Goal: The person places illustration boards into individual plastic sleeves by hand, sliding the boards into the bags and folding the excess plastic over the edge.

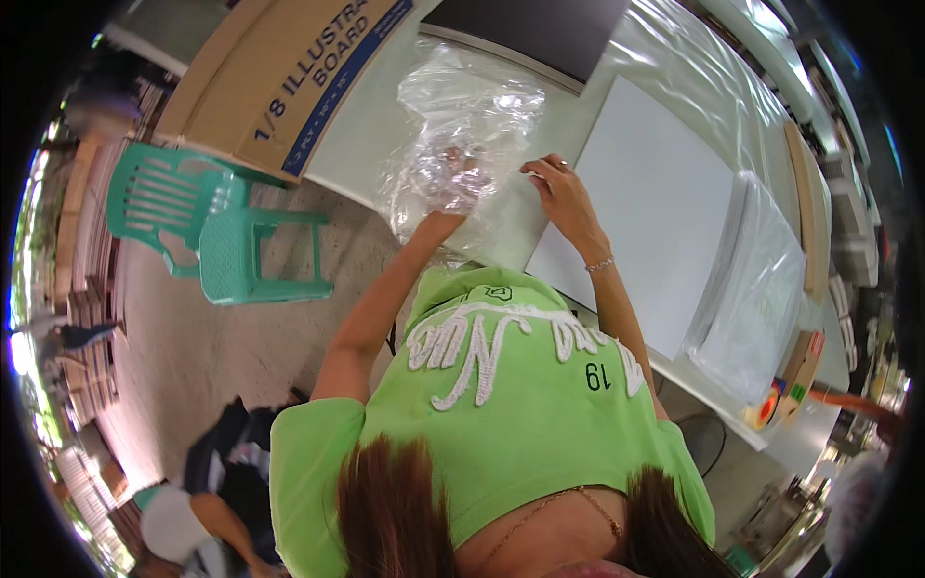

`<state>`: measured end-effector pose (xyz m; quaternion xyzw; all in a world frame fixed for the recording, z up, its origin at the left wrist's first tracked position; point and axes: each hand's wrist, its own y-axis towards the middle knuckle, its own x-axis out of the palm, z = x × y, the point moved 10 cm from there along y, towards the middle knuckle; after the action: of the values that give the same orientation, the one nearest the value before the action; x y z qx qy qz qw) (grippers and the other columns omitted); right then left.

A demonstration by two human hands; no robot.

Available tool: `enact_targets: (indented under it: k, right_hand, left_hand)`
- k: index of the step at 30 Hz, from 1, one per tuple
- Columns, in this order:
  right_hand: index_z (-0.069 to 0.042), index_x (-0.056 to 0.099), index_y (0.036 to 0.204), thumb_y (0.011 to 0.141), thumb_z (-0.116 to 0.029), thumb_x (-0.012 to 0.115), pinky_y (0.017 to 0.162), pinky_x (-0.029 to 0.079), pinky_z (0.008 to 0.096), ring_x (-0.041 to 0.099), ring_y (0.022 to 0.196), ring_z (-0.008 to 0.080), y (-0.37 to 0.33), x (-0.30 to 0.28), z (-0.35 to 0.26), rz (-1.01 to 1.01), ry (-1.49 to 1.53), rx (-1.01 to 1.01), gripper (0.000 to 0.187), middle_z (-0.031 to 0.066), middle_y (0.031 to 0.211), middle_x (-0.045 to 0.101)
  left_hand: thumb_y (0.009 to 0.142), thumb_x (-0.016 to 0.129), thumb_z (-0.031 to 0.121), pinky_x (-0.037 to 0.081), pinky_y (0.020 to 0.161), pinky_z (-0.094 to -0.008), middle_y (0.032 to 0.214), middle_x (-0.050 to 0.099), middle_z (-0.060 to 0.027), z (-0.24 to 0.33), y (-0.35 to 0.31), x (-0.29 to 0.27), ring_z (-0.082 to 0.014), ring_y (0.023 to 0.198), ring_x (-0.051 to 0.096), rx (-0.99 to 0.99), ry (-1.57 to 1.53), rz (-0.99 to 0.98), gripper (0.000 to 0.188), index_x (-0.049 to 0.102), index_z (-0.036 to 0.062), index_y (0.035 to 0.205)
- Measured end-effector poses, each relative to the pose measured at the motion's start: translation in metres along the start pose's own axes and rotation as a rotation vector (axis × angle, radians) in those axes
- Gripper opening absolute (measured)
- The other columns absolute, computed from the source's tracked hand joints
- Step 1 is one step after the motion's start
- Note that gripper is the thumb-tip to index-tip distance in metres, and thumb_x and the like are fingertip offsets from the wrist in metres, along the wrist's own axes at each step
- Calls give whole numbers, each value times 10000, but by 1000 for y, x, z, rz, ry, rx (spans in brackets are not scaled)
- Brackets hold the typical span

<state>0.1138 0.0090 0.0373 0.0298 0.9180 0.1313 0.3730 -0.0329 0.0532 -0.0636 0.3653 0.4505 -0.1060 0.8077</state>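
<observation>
Crumpled clear plastic bag (pixel 491 106) lies over the near left part of the table, bunched around my left hand (pixel 457 178). Through the glossy film I make out its fingers only in part; they look curled into the plastic. To the right of the bag, my right hand (pixel 567 199) is raised with loosely bent fingers, slightly apart, and nothing shows between them. It is close to the left edge of a large white board (pixel 655 183) lying flat on the table.
Flat clear plastic sleeves (pixel 756 289) overlap the board's right side. A dark panel (pixel 530 31) lies at the far edge and a cardboard box (pixel 226 101) at the far left. The table (pixel 361 144) has a green plastic chair (pixel 226 226) beside it. A tape roll (pixel 768 408) sits right; people are nearby.
</observation>
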Motion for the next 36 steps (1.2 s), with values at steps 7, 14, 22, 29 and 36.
enact_targets:
  k: [7,14,22,29,36]
  right_hand:
    - [-33,606,919,807,-13,531,766,447,401,548,861,315,-23,42,28,-138,4,67,136,127,884,575]
    - [-18,606,900,808,-20,534,769,446,403,550,856,333,-41,52,36,-146,18,122,117,137,891,581]
    - [5,592,883,789,36,497,818,440,374,522,924,307,-66,33,40,73,72,31,137,142,959,549]
    - [-18,569,919,706,92,459,852,424,365,500,967,292,-73,41,37,123,-46,-1,264,120,966,541]
    - [-27,561,897,730,79,472,841,426,364,502,955,291,-74,37,36,107,-70,19,217,110,959,537]
  left_hand:
    - [825,552,93,413,845,-399,957,563,-118,-23,14,-2,-292,976,516,6,-143,21,186,654,86,980]
    - [839,455,70,381,956,-399,1089,540,-111,-5,-13,13,-296,1083,484,125,181,-151,362,525,62,1194]
    - [851,464,113,301,1053,-392,1359,393,-102,23,-10,13,-301,1234,379,-59,-643,-475,439,436,65,1286]
    - [867,520,165,289,1062,-389,1383,377,-98,-17,13,-19,-303,1258,356,-78,-5,-93,445,443,107,1301]
    - [829,587,143,323,1043,-372,1340,435,-91,-38,36,-21,-286,1244,379,-146,-206,-196,351,573,111,1178]
